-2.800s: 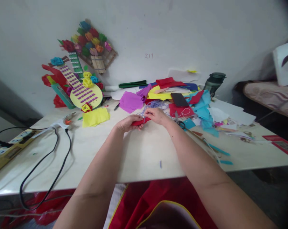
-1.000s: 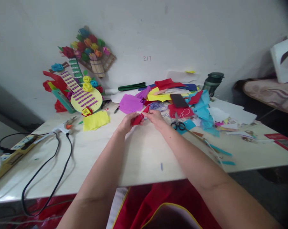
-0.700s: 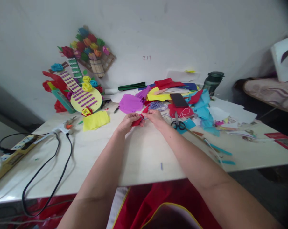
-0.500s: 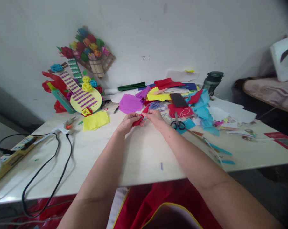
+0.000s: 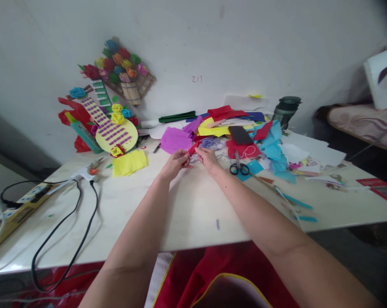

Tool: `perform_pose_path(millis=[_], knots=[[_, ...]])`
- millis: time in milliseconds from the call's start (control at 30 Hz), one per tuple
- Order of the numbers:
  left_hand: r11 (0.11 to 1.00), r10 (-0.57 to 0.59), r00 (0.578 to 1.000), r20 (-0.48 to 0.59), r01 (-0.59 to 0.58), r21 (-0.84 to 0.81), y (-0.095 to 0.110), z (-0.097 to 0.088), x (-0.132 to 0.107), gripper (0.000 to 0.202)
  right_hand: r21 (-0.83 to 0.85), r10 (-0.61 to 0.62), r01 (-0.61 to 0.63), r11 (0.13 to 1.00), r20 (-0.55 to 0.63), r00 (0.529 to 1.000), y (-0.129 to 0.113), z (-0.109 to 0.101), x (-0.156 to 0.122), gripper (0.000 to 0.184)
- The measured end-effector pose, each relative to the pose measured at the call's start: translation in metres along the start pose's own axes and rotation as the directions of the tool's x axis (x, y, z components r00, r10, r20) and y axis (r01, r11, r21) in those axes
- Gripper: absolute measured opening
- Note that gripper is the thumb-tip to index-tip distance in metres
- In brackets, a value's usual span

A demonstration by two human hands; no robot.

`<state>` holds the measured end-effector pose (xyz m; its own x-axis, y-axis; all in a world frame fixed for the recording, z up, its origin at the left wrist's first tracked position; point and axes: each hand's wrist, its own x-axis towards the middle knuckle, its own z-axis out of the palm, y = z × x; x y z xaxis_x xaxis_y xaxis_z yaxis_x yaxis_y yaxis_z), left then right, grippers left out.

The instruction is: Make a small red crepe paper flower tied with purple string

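Over the middle of the table, my left hand [image 5: 178, 162] is closed on a small piece of red crepe paper [image 5: 193, 148], most of it hidden by the fingers. Close beside it on the right, my right hand [image 5: 208, 159] pinches thin pale purple string at the paper. A loose tangle of the same string [image 5: 211, 143] lies just behind my hands. Scissors with black handles [image 5: 240, 168] rest to the right of my right hand. Purple crepe paper [image 5: 175, 140] spreads behind my left hand.
At left stand a paper-flower guitar craft [image 5: 116, 136] and a glue bottle [image 5: 84, 136]. A glue gun [image 5: 86, 172] with a black cord lies near a power strip [image 5: 20, 209]. A phone [image 5: 240, 135], blue paper [image 5: 272, 150] and a dark bottle [image 5: 286, 110] are at right.
Both hands have shifted slightly, and the fingers have turned around the red paper, so less of it shows below the left fingers. The other things stay where they were.
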<state>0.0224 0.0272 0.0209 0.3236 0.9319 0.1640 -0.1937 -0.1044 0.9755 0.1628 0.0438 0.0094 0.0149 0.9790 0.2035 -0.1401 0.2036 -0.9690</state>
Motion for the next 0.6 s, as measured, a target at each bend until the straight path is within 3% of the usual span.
perform_pose_path(millis=[67, 167, 333, 433, 600], knots=[[1.0, -0.014, 1.0, -0.028, 0.013, -0.016, 0.0, -0.002, 0.0, 0.025, -0.058, -0.02, 0.022, 0.998, 0.033, 0.999, 0.003, 0.0, 0.001, 0.024], [1.0, -0.013, 0.998, -0.06, 0.012, -0.019, 0.001, -0.004, -0.001, 0.022, -0.309, -0.111, 0.132, 0.942, 0.085, 0.99, 0.009, -0.002, 0.004, 0.019], [0.998, 0.019, 0.99, -0.143, -0.01, 0.067, -0.001, -0.005, 0.0, 0.019, -0.699, -0.131, 0.191, 0.689, 0.139, 0.982, 0.007, 0.0, 0.001, 0.021], [0.989, 0.046, 0.979, -0.199, -0.017, 0.144, -0.003, -0.005, 0.003, 0.018, -0.793, -0.135, 0.228, 0.565, 0.184, 0.974, 0.001, 0.001, -0.004, 0.024], [0.964, 0.071, 0.96, -0.27, 0.003, 0.266, -0.008, -0.007, 0.007, 0.012, -0.846, -0.152, 0.291, 0.446, 0.248, 0.957, -0.001, 0.001, -0.007, 0.025]])
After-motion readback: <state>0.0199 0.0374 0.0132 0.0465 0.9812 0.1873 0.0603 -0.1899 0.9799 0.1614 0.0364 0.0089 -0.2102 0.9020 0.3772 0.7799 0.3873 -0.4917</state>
